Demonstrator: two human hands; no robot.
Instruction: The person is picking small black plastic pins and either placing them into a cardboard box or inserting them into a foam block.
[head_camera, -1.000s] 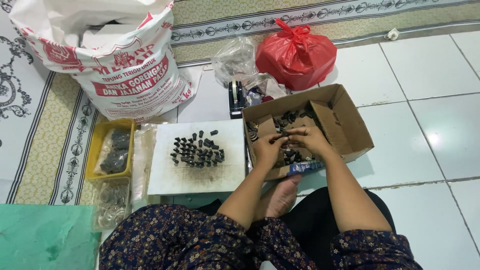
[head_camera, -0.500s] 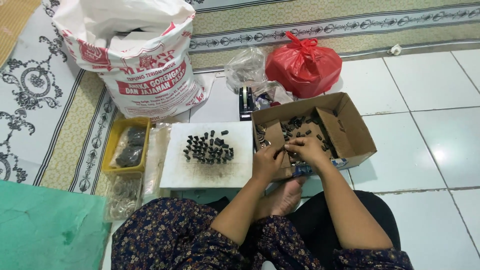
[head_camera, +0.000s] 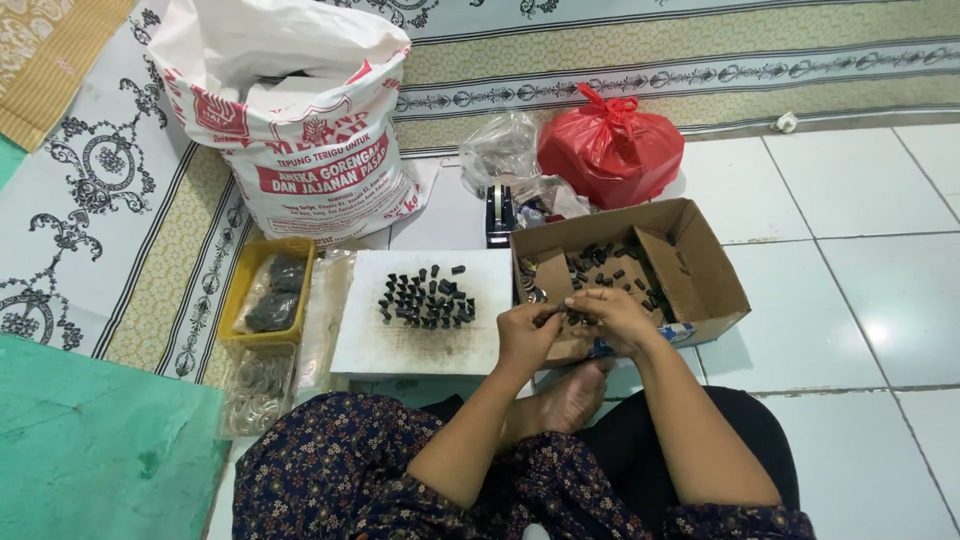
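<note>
Over the cardboard box, left hand and right hand fingers pinch one small dark part.

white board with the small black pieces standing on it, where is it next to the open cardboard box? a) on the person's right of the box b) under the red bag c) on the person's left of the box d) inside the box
c: the white board lies flat on the floor just to the left of the cardboard box, with the small black pieces clustered on it.
</note>
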